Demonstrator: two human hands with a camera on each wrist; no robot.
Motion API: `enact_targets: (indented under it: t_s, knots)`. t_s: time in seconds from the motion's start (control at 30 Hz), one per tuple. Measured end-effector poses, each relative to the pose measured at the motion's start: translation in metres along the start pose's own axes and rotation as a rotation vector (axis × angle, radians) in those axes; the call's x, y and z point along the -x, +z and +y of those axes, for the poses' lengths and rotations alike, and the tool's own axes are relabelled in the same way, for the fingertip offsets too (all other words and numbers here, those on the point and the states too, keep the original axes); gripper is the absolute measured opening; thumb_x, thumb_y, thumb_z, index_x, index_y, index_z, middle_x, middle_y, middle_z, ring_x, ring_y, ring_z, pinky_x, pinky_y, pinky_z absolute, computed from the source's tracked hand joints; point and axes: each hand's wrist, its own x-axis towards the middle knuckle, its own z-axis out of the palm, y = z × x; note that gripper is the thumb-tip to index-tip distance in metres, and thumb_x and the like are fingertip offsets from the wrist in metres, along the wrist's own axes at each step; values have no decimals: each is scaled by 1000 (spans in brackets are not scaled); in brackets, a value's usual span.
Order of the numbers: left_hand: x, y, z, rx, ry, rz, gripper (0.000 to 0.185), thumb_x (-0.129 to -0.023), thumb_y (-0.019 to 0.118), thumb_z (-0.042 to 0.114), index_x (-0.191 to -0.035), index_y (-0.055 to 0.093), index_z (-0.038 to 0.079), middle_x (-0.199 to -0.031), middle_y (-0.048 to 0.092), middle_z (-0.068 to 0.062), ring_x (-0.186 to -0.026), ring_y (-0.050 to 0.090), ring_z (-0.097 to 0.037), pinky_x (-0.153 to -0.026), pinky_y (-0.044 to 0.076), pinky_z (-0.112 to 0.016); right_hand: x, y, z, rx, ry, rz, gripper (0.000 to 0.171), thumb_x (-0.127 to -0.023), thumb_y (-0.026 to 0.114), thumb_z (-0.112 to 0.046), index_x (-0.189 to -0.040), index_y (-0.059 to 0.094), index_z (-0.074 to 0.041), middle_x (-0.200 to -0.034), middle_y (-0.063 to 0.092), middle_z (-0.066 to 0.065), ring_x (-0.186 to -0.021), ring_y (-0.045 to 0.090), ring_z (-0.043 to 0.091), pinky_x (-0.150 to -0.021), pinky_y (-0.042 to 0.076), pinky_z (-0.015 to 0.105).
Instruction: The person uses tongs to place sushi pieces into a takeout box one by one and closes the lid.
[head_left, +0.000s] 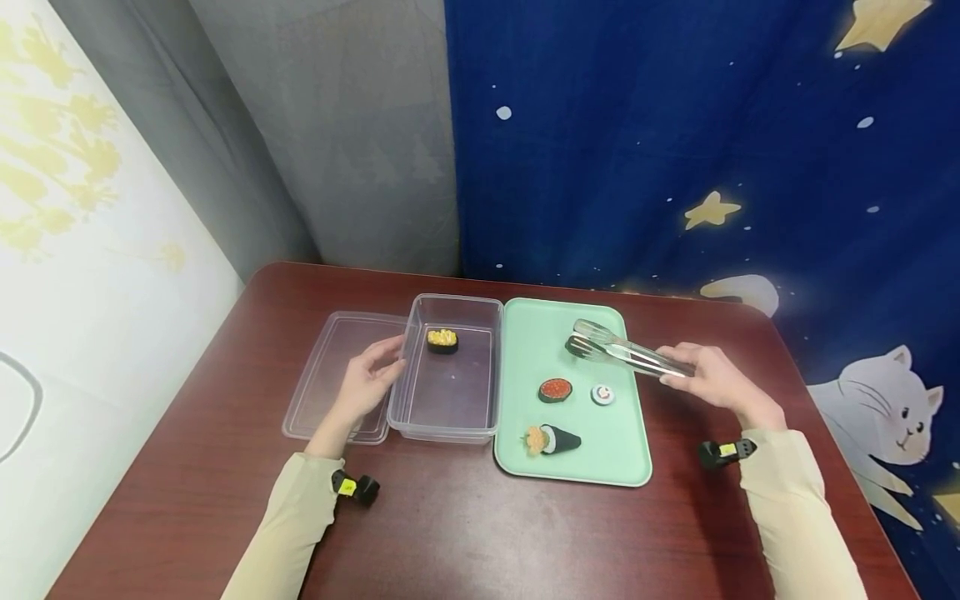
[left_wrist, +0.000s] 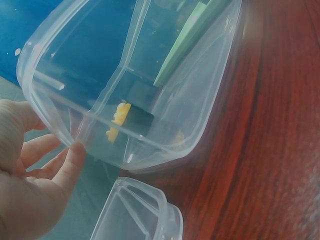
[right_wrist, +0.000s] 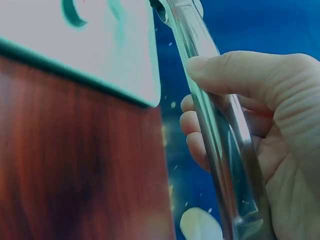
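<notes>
While the right hand (head_left: 708,373) grasps the metal tongs (head_left: 645,357) at right of centre in the head view, their tips reach the upper right of the green tray (head_left: 531,333); a dark piece (head_left: 574,346) shows at those tips, and I cannot tell from here whether they pinch it or only lie against it; the left hand (head_left: 370,379), left of centre, has its fingers loosely bent at the clear container's (head_left: 453,392) left side, touching rather than clenching; one yellow-topped piece (head_left: 442,340) sits inside that container, toward its far end; lower on the tray I note a red-topped piece (head_left: 555,389), a small round roll (head_left: 603,394) and a cone roll (head_left: 559,439); the lid (head_left: 322,383) lies flat at the container's left; I judge the step in hand as taking up the dark piece; the next move, as I read it, calls for an even squeeze, then a lift clear of the tray.
</notes>
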Motion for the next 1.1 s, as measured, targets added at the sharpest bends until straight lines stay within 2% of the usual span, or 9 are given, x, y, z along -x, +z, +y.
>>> enact_targets:
  t_s: [0.23,0.37,0.53,0.63,0.8,1.1]
  knots:
    - [-1,-1,-6,-28,28,16,40,-86,59,-9,-125,52,-12,-129,51,-25,-109,53,-32,-87,49,-15,-26,-3,-12,-20,-12,-30,37,-75,75,-5,-111,66,-1,-81,60,-3,-70,50,10,-60,43,22]
    - [-1,-2,-6,-24,24,10,40,-86,58,-8,-125,51,-12,-129,50,-26,-111,53,-36,-87,49,-14,-41,-2,-20,-57,-8,-49,40,-76,74,-4,-114,64,2,-88,64,3,-74,53,16,-65,46,24]
    - [-1,-2,-6,-2,24,4,39,-87,58,-8,-125,51,-13,-129,49,-27,-113,50,-41,-87,48,-14,-60,1,-32,-77,-40,-62,43,-77,74,-3,-116,61,9,-91,65,10,-72,53,19,-60,44,25]
    - [-1,-1,-6,-6,25,9,39,-87,58,-8,-125,51,-13,-129,50,-27,-113,51,-41,-87,49,-14,-72,3,-38,-79,-68,-77,42,-78,73,-4,-116,61,9,-89,63,8,-68,49,14,-56,41,23]
    - [-2,-1,-7,-8,18,3,39,-87,58,-7,-125,51,-13,-129,50,-26,-113,51,-39,-88,49,-15,-90,8,-47,-84,-98,-132,43,-79,73,-6,-118,60,8,-89,62,9,-64,46,12,-54,42,24]
    - [-1,-1,-4,-22,-6,5,40,-87,59,-7,-126,52,-11,-130,50,-25,-114,51,-37,-87,49,-15,-123,13,-65,-53,-140,-259,41,-79,72,-6,-117,61,8,-95,65,15,-67,46,17,-61,45,31]
